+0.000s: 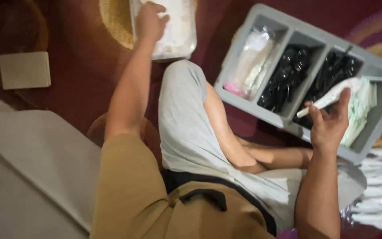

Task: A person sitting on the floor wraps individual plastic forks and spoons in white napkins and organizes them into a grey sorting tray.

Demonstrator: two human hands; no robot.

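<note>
Two hands at two containers on a carpet

The left hand point(150, 20) reaches into a clear tub point(186, 44), grip hidden; the right hand point(330, 124) grasps a white wrapped packet point(328, 97) over a grey tray point(239, 48).

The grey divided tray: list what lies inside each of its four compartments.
Grey divided tray, left to right: clear plastic packets; black wrapped items; more black items; pale green-white packets. The right hand, holding a white packet, covers part of the last two. Compartment bottoms are hidden.
</note>
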